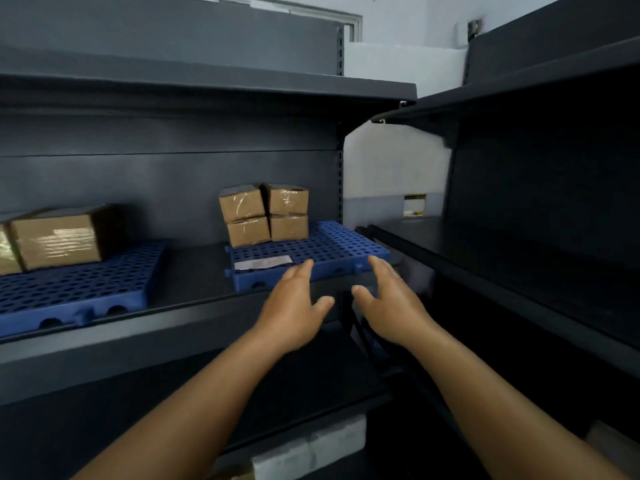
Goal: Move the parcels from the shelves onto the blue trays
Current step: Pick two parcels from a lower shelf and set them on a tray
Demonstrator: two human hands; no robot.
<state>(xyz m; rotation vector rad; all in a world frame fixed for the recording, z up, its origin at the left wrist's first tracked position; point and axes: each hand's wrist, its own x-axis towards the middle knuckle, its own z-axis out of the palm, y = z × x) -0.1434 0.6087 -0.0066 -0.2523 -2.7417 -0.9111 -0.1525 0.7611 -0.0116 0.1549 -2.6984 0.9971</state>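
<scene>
Two blue perforated trays lie on the middle dark shelf. The right tray [332,249] carries several small taped cardboard parcels [264,213] stacked two high at its back left, and a flat white packet [262,262] near its front edge. The left tray [86,289] holds a larger brown parcel [60,237] and part of another at the frame's left edge. My left hand [292,306] and my right hand [389,303] hover just in front of the right tray, fingers spread, palms facing each other, holding nothing.
A dark shelf board [207,88] overhangs above. A second dark shelving unit [536,271] stands at right angles on the right, its shelves bare. A pale parcel [311,448] sits on a lower shelf beneath my arms. A white wall shows between the units.
</scene>
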